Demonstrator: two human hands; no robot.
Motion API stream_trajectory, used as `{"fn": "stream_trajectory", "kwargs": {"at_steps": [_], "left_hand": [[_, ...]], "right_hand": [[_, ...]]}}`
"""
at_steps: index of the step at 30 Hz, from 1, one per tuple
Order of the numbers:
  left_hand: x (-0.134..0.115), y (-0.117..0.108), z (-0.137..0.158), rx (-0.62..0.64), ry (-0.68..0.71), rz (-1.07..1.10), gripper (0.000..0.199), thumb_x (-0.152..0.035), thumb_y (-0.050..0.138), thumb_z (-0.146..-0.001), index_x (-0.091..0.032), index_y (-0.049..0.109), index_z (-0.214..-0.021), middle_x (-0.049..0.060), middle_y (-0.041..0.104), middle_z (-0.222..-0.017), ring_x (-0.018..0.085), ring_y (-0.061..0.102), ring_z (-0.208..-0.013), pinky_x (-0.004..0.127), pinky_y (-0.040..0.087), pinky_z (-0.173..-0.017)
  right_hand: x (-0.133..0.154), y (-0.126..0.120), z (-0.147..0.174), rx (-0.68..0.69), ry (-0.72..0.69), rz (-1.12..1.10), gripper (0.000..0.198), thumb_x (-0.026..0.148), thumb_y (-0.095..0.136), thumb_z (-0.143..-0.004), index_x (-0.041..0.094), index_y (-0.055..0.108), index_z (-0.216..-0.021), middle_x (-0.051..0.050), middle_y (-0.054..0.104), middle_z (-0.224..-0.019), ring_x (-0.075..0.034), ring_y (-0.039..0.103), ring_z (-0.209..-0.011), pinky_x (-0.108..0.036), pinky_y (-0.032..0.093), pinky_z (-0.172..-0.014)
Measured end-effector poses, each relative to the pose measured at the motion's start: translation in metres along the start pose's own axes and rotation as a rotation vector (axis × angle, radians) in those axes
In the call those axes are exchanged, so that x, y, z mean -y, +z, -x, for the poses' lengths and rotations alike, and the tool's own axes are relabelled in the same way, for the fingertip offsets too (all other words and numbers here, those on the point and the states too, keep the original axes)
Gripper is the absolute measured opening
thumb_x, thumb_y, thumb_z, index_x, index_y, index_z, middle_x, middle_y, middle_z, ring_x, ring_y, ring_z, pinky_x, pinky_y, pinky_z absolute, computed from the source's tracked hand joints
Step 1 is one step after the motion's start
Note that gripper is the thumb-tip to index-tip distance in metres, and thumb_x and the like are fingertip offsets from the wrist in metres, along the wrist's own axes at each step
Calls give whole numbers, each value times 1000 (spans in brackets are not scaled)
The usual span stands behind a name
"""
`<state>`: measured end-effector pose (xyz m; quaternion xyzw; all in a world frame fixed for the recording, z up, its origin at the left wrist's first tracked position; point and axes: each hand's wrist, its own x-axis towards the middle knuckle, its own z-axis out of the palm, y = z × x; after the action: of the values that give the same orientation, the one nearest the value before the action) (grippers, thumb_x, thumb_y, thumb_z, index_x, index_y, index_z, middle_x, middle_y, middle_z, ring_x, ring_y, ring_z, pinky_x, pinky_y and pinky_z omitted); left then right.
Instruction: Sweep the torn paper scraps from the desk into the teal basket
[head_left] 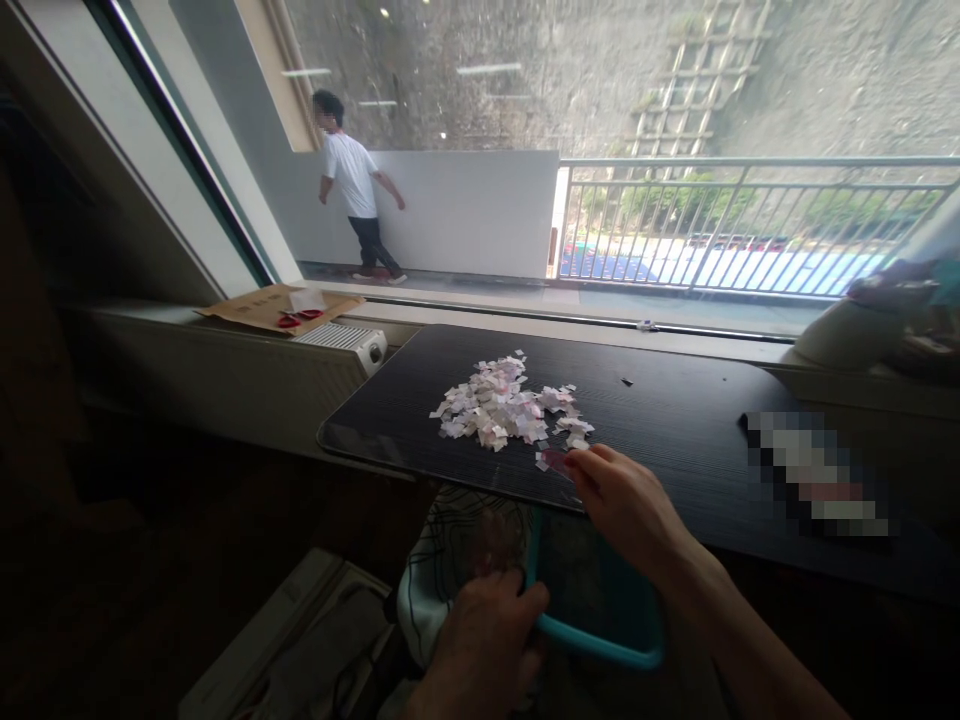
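Observation:
A heap of small white and pinkish paper scraps [491, 405] lies on the dark tabletop [660, 415]. My right hand [626, 505] is closed in a pinch on a flat, translucent pink piece [555, 461], whose kind I cannot make out. That piece touches the table at the heap's near side, beside a few loose scraps. Below the front edge, my left hand [491, 625] is closed around the rim of a teal plastic bin [600, 645]. The bin's mouth sits under the table edge, and its inside is dim.
Red-handled scissors [300, 318] rest on a brown paper envelope [247, 308] near the radiator [343, 340] at left. A blurred dark item [817, 475] lies on the table's right side. Beyond the window, a person [352, 180] walks along a walkway with a railing [742, 225].

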<state>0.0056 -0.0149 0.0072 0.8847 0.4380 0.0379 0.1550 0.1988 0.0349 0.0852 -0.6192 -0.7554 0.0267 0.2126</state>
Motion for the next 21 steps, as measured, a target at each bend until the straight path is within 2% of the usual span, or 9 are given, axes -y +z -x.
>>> {"fn": "stream_trajectory", "kwargs": {"at_steps": [5, 10, 13, 18, 21], "left_hand": [[1, 1, 1, -13, -6, 6, 15, -20, 58, -74, -26, 53, -87, -1, 56, -85, 21, 54, -79, 30, 38, -66], [1, 2, 0, -14, -2, 13, 15, -20, 58, -74, -26, 53, -87, -1, 57, -87, 21, 54, -80, 30, 38, -67], [1, 3, 1, -15, -1, 10, 16, -19, 57, -73, -26, 53, -87, 0, 56, -86, 21, 54, -80, 30, 38, -67], [3, 4, 1, -23, -5, 8, 17, -18, 57, -73, -26, 52, -87, -1, 56, -86, 21, 54, -80, 30, 38, -67], [3, 3, 1, -27, -1, 14, 15, -19, 57, -74, -26, 52, -86, -1, 56, -85, 20, 54, -79, 29, 38, -66]], "right_hand": [[0, 3, -5, -45, 47, 6, 24, 23, 41, -91, 19, 64, -98, -4, 62, -86, -15, 58, -75, -25, 36, -64], [0, 1, -2, 4, 42, 31, 23, 23, 42, -90, 20, 65, -95, -2, 61, -82, -15, 57, -71, -25, 35, -62], [2, 0, -3, -10, 75, 69, 24, 23, 42, -90, 20, 65, -94, -3, 62, -82, -15, 57, -72, -25, 34, -62], [4, -2, -6, 33, 36, 49, 24, 23, 40, -90, 20, 64, -93, -2, 63, -84, -14, 58, -73, -24, 33, -62], [0, -10, 0, 48, 108, 125, 23, 24, 42, -89, 20, 64, -88, -2, 63, -81, -15, 58, -70, -26, 32, -61]]}}
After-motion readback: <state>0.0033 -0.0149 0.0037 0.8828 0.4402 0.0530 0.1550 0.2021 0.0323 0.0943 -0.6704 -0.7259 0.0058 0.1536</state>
